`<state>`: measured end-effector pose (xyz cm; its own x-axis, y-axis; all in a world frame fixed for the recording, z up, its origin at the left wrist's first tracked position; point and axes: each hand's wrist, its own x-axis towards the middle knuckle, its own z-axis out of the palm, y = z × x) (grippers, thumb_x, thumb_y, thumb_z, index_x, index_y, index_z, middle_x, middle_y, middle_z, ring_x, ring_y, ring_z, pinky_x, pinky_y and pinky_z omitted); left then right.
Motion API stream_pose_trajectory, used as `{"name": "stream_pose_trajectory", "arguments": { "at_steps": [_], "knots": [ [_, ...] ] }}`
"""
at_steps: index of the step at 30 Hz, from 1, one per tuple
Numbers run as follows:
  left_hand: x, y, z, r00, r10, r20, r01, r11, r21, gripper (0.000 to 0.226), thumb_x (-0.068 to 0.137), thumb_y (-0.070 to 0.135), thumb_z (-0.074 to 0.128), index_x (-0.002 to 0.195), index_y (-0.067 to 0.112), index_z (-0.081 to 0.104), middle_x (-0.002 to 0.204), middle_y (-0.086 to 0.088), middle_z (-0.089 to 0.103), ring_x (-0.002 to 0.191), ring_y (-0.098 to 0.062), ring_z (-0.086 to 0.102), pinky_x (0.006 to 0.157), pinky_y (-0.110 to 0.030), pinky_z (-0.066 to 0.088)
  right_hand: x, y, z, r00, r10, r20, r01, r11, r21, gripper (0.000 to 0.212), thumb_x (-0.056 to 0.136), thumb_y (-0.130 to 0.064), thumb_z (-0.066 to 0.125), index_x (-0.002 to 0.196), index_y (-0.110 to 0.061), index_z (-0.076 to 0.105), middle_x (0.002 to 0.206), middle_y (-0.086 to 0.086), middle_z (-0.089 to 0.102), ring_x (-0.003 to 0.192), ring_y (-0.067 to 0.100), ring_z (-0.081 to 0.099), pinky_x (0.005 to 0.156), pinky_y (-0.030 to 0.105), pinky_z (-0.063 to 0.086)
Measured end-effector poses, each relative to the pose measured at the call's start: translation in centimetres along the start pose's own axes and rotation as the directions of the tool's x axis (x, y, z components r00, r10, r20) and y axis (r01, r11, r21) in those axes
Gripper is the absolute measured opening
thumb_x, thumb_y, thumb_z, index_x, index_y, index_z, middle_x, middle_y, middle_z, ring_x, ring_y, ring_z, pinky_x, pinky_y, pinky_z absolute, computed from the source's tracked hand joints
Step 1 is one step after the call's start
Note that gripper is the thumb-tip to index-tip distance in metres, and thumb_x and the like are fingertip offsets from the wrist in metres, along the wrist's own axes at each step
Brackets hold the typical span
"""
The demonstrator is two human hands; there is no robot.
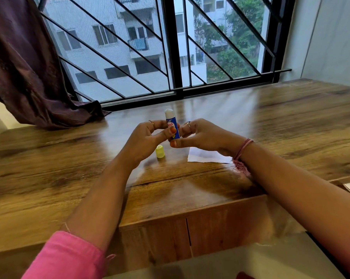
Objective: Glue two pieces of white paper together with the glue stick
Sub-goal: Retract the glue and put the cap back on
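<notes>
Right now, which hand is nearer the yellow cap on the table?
Left. The left hand is just above the yellow cap; the right hand is up and to its right, both gripping the glue stick.

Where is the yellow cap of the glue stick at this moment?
In the head view the yellow cap stands on the wooden table, just below the left hand and left of the white paper.

Left arm: pink sleeve (69, 256) pushed up forearm, thin ring (151, 122) on finger. Right wrist: pink thread bracelet (241, 153) with frayed tassel; silver ring (188, 123). Orange nail polish.
</notes>
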<state>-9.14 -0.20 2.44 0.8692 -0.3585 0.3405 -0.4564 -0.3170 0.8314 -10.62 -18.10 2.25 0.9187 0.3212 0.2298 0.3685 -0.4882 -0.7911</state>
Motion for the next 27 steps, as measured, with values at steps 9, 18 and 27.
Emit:
{"name": "stream_pose_trajectory", "arguments": {
  "at_steps": [9, 18, 27],
  "knots": [
    [0.0, 0.0, 0.1, 1.000, 0.011, -0.023, -0.011, 1.000, 0.027, 0.026, 0.090, 0.027, 0.060, 0.111, 0.016, 0.069, 0.113, -0.003, 0.070, 0.115, -0.016, 0.059, 0.109, -0.046, 0.035, 0.2, 0.5, 0.8, 0.981, 0.006, -0.192, -0.026, 0.995, -0.102, 0.031, 0.056, -0.056, 0.080, 0.066, -0.027, 0.073, 0.065, -0.013, 0.058, 0.068, 0.004, 0.049, 0.074, 0.038, 0.037],
    [-0.1, 0.1, 0.2, 1.000, 0.010, -0.012, -0.010, 0.999, 0.033, 0.027, 0.089, 0.027, 0.062, 0.112, 0.015, 0.069, 0.114, -0.004, 0.069, 0.115, -0.017, 0.059, 0.109, -0.048, 0.035, 0.0, 0.1, -0.1, 1.000, -0.004, 0.014, 0.004, 1.000, -0.019, 0.022, 0.074, -0.029, 0.078, 0.092, -0.017, 0.075, 0.106, 0.009, 0.067, 0.100, 0.021, 0.058, 0.086, 0.034, 0.044],
    [-0.2, 0.4, 0.1, 1.000, 0.016, -0.018, -0.016, 1.000, 0.000, 0.027, 0.080, 0.040, 0.061, 0.102, 0.027, 0.069, 0.112, 0.000, 0.070, 0.114, -0.014, 0.059, 0.109, -0.042, 0.033, 0.3, 0.6, 0.7, 0.989, 0.007, -0.150, -0.022, 0.995, -0.101, 0.032, 0.060, -0.051, 0.081, 0.074, -0.024, 0.071, 0.078, -0.016, 0.057, 0.073, -0.004, 0.052, 0.063, 0.021, 0.033]
  ]
}}
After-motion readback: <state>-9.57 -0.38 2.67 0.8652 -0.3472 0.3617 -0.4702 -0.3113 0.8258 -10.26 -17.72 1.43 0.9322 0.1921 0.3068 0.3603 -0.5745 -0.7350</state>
